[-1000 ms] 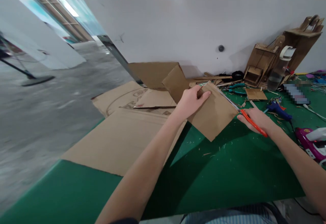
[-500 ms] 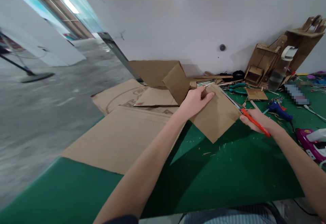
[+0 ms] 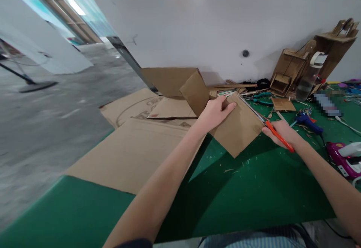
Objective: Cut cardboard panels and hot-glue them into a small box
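My left hand (image 3: 217,111) grips a brown cardboard piece (image 3: 239,129) by its left side. Its thumb lies on the face, and the fingers are partly hidden. In my right hand (image 3: 278,132) are orange-handled scissors (image 3: 279,137), seen nearly edge-on. Their metal blades lie along the upper right edge of the piece; whether they are open there I cannot tell. The piece is held tilted above the green tabletop (image 3: 239,195). Left of my left hand stands a folded cardboard flap (image 3: 196,92), and a large flat cardboard sheet (image 3: 126,154) lies beneath my left forearm.
A blue glue gun (image 3: 308,123), teal-handled pliers (image 3: 262,99) and a clear bottle (image 3: 307,76) are at the right. A magenta device (image 3: 342,157) sits near the right edge. Cardboard models (image 3: 293,69) lean by the white partition (image 3: 197,29); wood scraps line its foot.
My right hand and the scissors have shifted slightly left along the edge of the cardboard piece. My left hand keeps its hold almost unmoved.
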Action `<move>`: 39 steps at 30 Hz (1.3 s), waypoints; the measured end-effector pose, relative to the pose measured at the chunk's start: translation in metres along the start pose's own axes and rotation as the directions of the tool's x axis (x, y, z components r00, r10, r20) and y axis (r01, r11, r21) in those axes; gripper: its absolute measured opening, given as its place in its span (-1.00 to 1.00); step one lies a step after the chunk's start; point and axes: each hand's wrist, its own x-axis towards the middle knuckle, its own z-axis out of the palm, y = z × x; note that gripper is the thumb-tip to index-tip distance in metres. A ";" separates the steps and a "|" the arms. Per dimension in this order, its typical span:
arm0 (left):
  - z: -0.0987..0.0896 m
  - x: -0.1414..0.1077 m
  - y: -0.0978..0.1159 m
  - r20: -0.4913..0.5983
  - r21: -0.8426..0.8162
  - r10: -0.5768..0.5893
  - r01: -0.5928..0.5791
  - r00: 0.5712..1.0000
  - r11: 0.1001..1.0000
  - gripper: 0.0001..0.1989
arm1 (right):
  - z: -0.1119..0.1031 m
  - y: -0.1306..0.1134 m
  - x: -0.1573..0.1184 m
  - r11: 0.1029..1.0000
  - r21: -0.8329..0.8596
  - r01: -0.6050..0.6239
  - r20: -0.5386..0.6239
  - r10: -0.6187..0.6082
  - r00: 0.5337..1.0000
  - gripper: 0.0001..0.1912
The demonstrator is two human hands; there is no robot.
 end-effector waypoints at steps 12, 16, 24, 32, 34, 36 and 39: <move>0.012 -0.003 0.002 0.063 -0.003 0.022 -0.021 0.998 1.000 -0.69 | -0.004 -0.006 -0.005 0.998 0.057 0.010 -0.011 -0.009 1.000 -0.47; 0.012 -0.003 0.002 0.056 0.007 0.011 -0.012 0.998 1.000 -0.69 | -0.003 -0.009 -0.003 0.998 -0.040 -0.048 -0.017 0.047 0.999 -0.44; 0.012 0.000 -0.001 0.062 -0.001 0.011 -0.011 0.998 1.000 -0.70 | 0.003 -0.005 0.003 0.996 -0.074 -0.049 0.005 0.050 0.999 -0.41; 0.014 -0.003 -0.001 0.103 -0.020 0.029 -0.027 0.994 0.999 -0.67 | 0.002 -0.002 0.000 0.999 -0.033 -0.008 0.013 0.009 1.000 -0.47; 0.015 -0.003 -0.001 0.101 -0.005 0.022 -0.022 0.995 1.000 -0.65 | 0.002 -0.003 0.000 0.999 -0.035 -0.035 0.002 0.035 0.999 -0.45; 0.016 -0.004 0.000 0.097 0.002 0.023 -0.023 0.995 1.000 -0.65 | 0.003 -0.005 0.000 0.996 -0.054 -0.066 -0.009 0.066 0.998 -0.42; 0.016 -0.003 -0.001 0.097 0.000 0.020 -0.020 0.995 1.000 -0.65 | 0.004 -0.007 0.001 0.991 -0.099 -0.094 -0.016 0.093 0.996 -0.38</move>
